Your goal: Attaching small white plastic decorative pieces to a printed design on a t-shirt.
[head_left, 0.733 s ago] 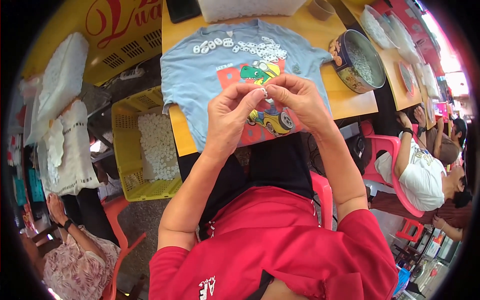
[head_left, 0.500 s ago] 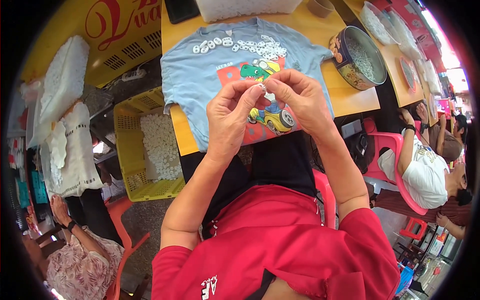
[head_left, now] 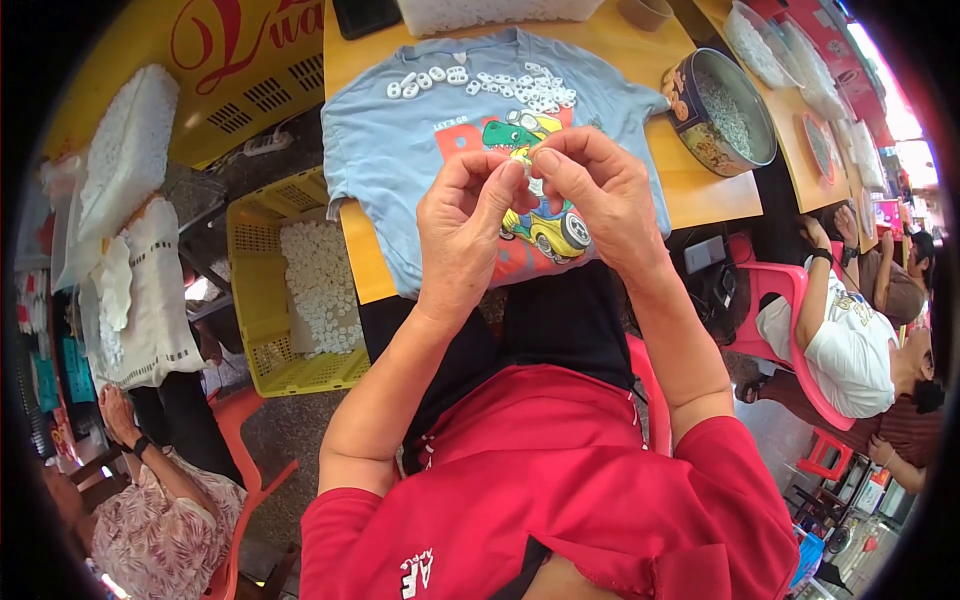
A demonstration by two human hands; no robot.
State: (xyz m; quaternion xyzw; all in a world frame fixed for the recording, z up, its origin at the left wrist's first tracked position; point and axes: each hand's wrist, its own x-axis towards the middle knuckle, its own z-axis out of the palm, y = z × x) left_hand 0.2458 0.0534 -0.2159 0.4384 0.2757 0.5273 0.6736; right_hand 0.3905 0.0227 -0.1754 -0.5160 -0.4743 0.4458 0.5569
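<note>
My left hand [head_left: 462, 215] and my right hand [head_left: 603, 195] meet above a light blue T-shirt [head_left: 375, 150] spread on the table. Thumb and forefinger of each are pinched together, with the tips almost touching. Whatever small piece they hold is mostly covered by the fingers, against the shirt's coloured dinosaur-and-car print. Beyond them on the cloth lie several larger white two-holed plastic pieces [head_left: 424, 80]. To their right is a loose cluster of smaller white pieces [head_left: 545, 92].
A round tin [head_left: 690, 125] of small shiny parts stands right of the shirt on the wooden table [head_left: 710, 203]. A clear tub [head_left: 500, 12] of white pieces sits at the back. A yellow crate [head_left: 265, 350] holds more at lower left. Other people sit at both sides.
Both hands stay together over the shirt, with only slight shifts of the fingers. A small white piece that showed between the fingertips is now harder to see.
</note>
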